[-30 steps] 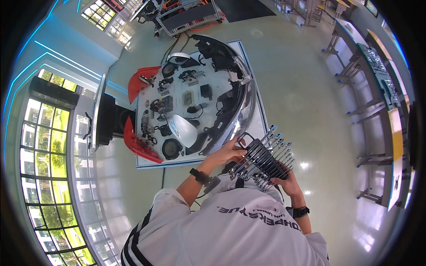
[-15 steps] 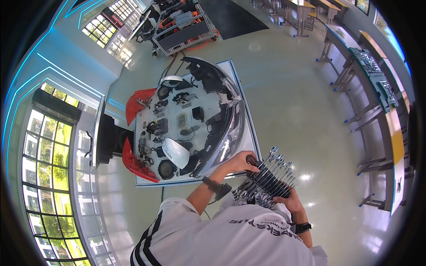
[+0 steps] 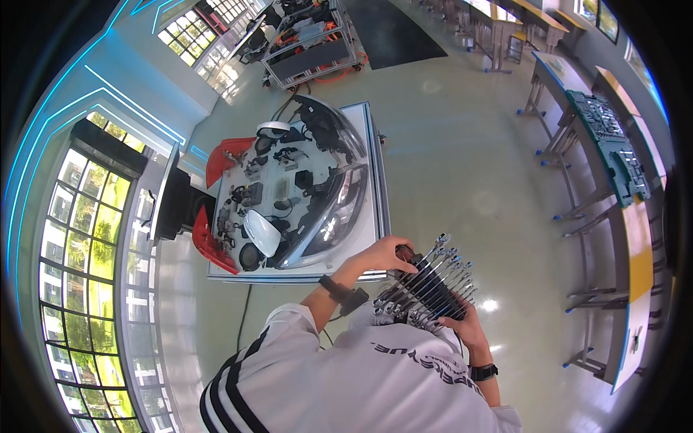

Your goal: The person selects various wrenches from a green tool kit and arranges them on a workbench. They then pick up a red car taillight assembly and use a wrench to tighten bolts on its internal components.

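In front of my chest I hold a black wrench rack with several shiny combination wrenches lying across it. My left hand is closed around the upper left end of the rack. At the lower right end, my right hand grips the rack, its fingers partly hidden beneath. The rack is tilted, with the wrench ends pointing up right and down left. Just left of it stands a white display table bearing car parts. Clear headlights curve along its right side.
White mirror housings and red tail lights sit on the display table. A wheeled cart stands behind it. Along the right, a row of desks carries green tool cases. A cable runs over the floor near me.
The view has shifted, and the display table now lies slightly further left of the rack. Both hands keep their hold on the rack, which shows a little more of its black middle.
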A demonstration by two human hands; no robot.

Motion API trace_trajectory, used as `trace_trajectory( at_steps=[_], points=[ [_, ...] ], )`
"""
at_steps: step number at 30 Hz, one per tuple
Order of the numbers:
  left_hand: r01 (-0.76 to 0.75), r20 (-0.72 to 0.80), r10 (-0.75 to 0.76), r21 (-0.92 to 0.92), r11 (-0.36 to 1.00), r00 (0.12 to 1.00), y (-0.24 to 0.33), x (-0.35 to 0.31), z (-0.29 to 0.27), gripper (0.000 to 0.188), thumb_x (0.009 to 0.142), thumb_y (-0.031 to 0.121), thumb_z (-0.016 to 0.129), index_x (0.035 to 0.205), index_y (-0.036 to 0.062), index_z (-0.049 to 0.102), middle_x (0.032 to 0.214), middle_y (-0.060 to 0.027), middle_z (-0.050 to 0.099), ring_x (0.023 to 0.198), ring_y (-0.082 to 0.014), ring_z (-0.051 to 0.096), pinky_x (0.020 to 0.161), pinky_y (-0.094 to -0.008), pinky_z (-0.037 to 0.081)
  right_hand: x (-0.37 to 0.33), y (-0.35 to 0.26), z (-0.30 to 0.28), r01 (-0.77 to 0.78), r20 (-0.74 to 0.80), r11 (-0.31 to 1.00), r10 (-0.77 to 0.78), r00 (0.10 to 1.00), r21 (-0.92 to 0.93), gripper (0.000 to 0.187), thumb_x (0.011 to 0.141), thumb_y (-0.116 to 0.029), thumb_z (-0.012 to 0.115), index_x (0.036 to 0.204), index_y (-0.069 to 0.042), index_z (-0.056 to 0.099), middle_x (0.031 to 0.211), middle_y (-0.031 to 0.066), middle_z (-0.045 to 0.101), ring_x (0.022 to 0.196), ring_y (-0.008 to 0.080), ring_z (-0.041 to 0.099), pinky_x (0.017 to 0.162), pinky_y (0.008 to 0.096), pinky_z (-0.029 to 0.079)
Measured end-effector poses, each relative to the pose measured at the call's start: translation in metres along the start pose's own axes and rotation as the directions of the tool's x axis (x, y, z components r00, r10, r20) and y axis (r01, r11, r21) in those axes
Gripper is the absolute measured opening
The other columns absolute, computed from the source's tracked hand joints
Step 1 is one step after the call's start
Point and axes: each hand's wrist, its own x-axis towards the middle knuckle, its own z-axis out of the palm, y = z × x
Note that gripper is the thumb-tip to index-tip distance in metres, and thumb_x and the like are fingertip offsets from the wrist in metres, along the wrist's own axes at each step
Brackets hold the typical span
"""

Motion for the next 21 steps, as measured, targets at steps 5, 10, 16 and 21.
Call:
trace_trajectory(
  at_steps=[5,10,16,21],
  points=[
    [0.037,-0.1,-0.026,0.104,0.994,0.995,0.018,0.005,0.012,0.048,0.074,0.03,0.077,0.108,0.0051,0.055,0.092,-0.0071,0.062,0.084,-0.0154,0.059,0.076,-0.0288,0.047,0.026,0.002,-0.033,-0.025,0.123,0.996,0.014,0.992,0.085,0.069,0.062,0.005,0.076,0.124,0.007,0.047,0.109,0.0068,0.061,0.098,0.0146,0.058,0.089,0.0263,0.045],
    [0.034,-0.147,-0.039,-0.032,0.999,0.988,0.003,0.025,0.006,0.052,0.072,0.03,0.079,0.11,0.0058,0.052,0.091,-0.0041,0.057,0.082,-0.0139,0.055,0.074,-0.0271,0.046,0.057,-0.02,-0.045,-0.105,0.226,0.991,0.083,0.971,0.087,0.054,0.064,0.007,0.073,0.115,0.005,0.056,0.103,0.0041,0.063,0.093,0.0138,0.058,0.084,0.0256,0.045],
    [-0.001,-0.188,-0.02,-0.111,0.994,0.982,-0.009,0.105,-0.019,0.062,0.059,0.033,0.087,0.103,0.0034,0.054,0.078,-0.0032,0.055,0.069,-0.0135,0.054,0.064,-0.0277,0.046,0.119,-0.081,-0.06,-0.086,0.108,0.965,0.115,0.987,-0.247,0.036,0.068,0.006,0.071,0.102,0.002,0.063,0.09,0.0026,0.066,0.08,0.0105,0.058,0.075,0.0273,0.048],
    [-0.052,-0.247,0.033,-0.072,0.996,0.968,-0.01,0.194,-0.056,0.052,0.056,0.024,0.088,0.095,0.0044,0.058,0.066,-0.0026,0.053,0.061,-0.0139,0.052,0.055,-0.028,0.039,0.191,-0.122,-0.087,-0.061,-0.012,0.927,0.061,0.998,-0.371,0.031,0.065,0.007,0.073,0.094,0.002,0.063,0.087,0.0049,0.067,0.076,0.0123,0.06,0.071,0.0275,0.05]
  ],
)
